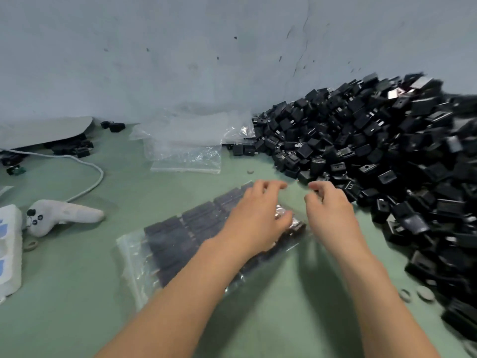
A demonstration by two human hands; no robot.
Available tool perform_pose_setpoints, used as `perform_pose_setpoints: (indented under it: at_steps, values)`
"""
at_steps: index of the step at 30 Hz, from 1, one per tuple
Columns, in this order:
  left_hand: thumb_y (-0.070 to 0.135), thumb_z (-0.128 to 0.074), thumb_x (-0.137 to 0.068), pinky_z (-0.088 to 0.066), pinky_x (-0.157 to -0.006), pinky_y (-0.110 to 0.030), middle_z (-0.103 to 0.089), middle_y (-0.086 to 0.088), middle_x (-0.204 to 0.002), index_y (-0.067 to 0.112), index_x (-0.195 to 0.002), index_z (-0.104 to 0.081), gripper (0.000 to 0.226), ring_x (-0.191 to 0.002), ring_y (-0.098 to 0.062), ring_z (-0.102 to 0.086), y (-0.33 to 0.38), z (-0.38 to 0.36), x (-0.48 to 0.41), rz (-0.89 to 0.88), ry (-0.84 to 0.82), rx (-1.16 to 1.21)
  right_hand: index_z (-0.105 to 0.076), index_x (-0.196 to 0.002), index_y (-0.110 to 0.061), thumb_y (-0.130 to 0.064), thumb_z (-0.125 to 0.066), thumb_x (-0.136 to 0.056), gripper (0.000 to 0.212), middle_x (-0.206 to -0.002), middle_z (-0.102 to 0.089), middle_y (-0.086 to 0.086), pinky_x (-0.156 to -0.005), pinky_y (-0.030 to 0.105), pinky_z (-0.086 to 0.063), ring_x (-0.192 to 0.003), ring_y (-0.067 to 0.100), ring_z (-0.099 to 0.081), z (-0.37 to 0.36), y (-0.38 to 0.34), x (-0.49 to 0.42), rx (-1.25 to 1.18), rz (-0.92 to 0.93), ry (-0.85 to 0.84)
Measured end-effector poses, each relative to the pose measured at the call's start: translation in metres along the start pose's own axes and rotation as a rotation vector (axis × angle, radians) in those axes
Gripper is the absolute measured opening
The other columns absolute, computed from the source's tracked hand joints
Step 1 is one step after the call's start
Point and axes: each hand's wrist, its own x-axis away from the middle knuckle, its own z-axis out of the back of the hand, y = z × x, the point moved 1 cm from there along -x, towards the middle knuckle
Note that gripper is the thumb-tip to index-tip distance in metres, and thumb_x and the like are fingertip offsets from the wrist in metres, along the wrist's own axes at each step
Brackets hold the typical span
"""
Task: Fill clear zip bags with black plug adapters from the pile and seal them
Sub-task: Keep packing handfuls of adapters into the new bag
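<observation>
A clear zip bag [180,241] packed with rows of black plug adapters lies slanted on the green table. My left hand [255,215] lies over its far right end, fingers curved over the edge and thumb pinching crinkled plastic. My right hand [330,213] hovers just right of that end, fingers curled; blur hides whether it holds anything. The big pile of loose black adapters [374,156] rises on the right against the wall, its near edge a little beyond my right fingertips.
Empty clear bags [185,143] lie behind, by the wall. At the left are a white controller [62,213], a white cable [85,161], a white and blue box [10,251] and a few stray adapters [74,148]. Small grey discs [423,293] lie at the pile's near edge.
</observation>
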Motion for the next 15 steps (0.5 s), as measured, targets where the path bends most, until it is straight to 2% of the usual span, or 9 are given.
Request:
perform_pose_setpoints:
  at_steps: [3,5,8,11,13,15]
  values:
    - [0.062,-0.063,-0.084,-0.028,-0.116,-0.051,-0.008,-0.012,-0.163,0.027,-0.156,-0.01,0.096,-0.145,-0.035,-0.023,0.017,-0.024,-0.053,-0.018,-0.166,-0.152,-0.053,-0.126,-0.02,-0.021,-0.044,-0.098,0.029,-0.132,-0.052,0.01,-0.086,0.034,-0.037,-0.099,0.024,-0.05,0.013,0.019,-0.012,-0.084,-0.128,0.093]
    - [0.07,-0.064,-0.079,-0.02,-0.12,-0.053,0.01,-0.014,-0.164,0.029,-0.158,0.003,0.111,-0.15,-0.037,-0.009,0.023,-0.037,-0.082,-0.036,-0.24,-0.181,-0.049,-0.128,-0.02,-0.023,-0.044,-0.098,0.03,-0.133,-0.046,0.012,-0.08,0.033,-0.034,-0.088,0.023,-0.047,0.019,0.029,-0.018,-0.106,-0.192,0.137]
    - [0.072,-0.065,-0.077,-0.008,-0.121,-0.055,0.019,-0.013,-0.164,0.032,-0.157,0.01,0.117,-0.15,-0.041,0.007,0.028,-0.049,-0.117,-0.045,-0.32,-0.171,-0.043,-0.14,-0.021,-0.027,-0.043,-0.1,0.041,-0.138,-0.044,0.013,-0.08,0.031,-0.031,-0.094,0.025,-0.048,0.025,0.041,-0.025,-0.121,-0.223,0.107]
    - [0.068,-0.067,-0.077,-0.007,-0.119,-0.057,0.007,-0.01,-0.166,0.032,-0.157,0.005,0.114,-0.149,-0.044,0.012,0.029,-0.057,-0.135,-0.014,-0.349,-0.089,-0.036,-0.149,-0.024,-0.03,-0.044,-0.099,0.05,-0.139,-0.048,0.006,-0.086,0.031,-0.029,-0.117,0.025,-0.047,0.027,0.047,-0.031,-0.21,-0.233,0.06]
    - [0.06,-0.068,-0.078,-0.023,-0.118,-0.056,-0.018,-0.008,-0.159,0.024,-0.152,-0.014,0.099,-0.147,-0.042,-0.009,0.032,-0.066,-0.133,-0.075,-0.275,-0.035,-0.035,-0.15,-0.025,-0.03,-0.046,-0.099,0.053,-0.127,-0.053,0.002,-0.089,0.033,-0.031,-0.115,0.022,-0.05,0.029,0.048,-0.037,-0.312,-0.259,0.043]
    - [0.053,-0.065,-0.08,-0.037,-0.107,-0.05,-0.036,-0.007,-0.142,0.02,-0.143,-0.027,0.081,-0.133,-0.035,-0.034,0.04,-0.078,-0.127,-0.172,-0.188,-0.074,-0.037,-0.148,-0.026,-0.029,-0.049,-0.098,0.052,-0.106,-0.054,-0.008,-0.088,0.033,-0.032,-0.101,0.017,-0.052,0.03,0.05,-0.043,-0.427,-0.306,0.059]
